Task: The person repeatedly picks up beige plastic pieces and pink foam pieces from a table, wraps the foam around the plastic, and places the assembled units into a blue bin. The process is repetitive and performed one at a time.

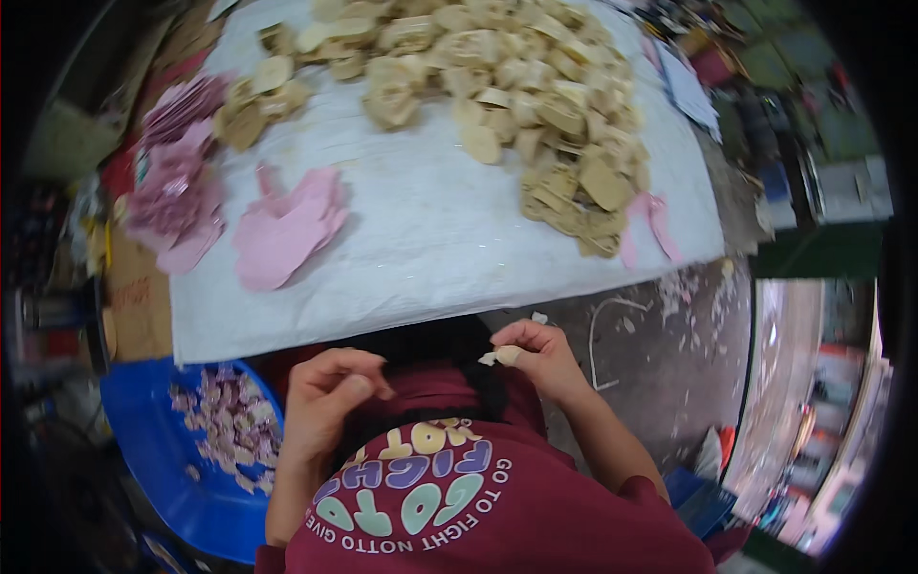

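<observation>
Both my hands are raised over my lap, just off the table's near edge. My left hand (335,387) has loosely curled fingers with a gap to the thumb, and nothing shows between them. My right hand (547,362) is pinched, thumb against bent forefinger. At its tip is a small white scrap (489,360), beside a pale wrapping (508,355) around the thumb end. Closest on the table to my left hand lies a stack of pink cut pieces (292,230) with rounded, lobed outlines.
The table (402,258) has a white cover. Cream and tan moulded pieces (516,77) are heaped across its far side. More pink pieces (177,196) pile at the left edge, and pink strips (655,230) lie right. A blue tub (182,488) holds scraps. Litter dots the floor (688,335).
</observation>
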Demonstrator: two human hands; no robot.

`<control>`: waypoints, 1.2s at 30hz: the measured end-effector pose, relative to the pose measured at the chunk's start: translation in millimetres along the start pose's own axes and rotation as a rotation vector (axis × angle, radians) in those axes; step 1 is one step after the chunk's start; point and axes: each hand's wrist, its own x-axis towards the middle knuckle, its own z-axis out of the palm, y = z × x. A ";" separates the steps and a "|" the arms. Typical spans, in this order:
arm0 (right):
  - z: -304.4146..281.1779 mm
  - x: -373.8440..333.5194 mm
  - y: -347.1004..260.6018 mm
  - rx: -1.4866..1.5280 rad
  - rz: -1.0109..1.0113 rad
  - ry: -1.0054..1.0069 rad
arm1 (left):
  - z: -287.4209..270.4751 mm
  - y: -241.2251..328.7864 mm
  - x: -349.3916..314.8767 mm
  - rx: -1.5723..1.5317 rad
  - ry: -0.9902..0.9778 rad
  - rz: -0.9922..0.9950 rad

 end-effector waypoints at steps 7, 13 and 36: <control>-106.4 18.5 115.1 0.467 0.129 0.786 | -7.0 2.5 7.2 0.140 0.173 0.050; -91.6 63.0 48.9 0.818 -0.167 0.884 | 5.8 11.1 -3.9 0.293 0.153 0.042; 51.1 33.6 -41.8 0.011 -0.295 -0.132 | -77.7 44.9 -35.6 0.521 0.870 0.358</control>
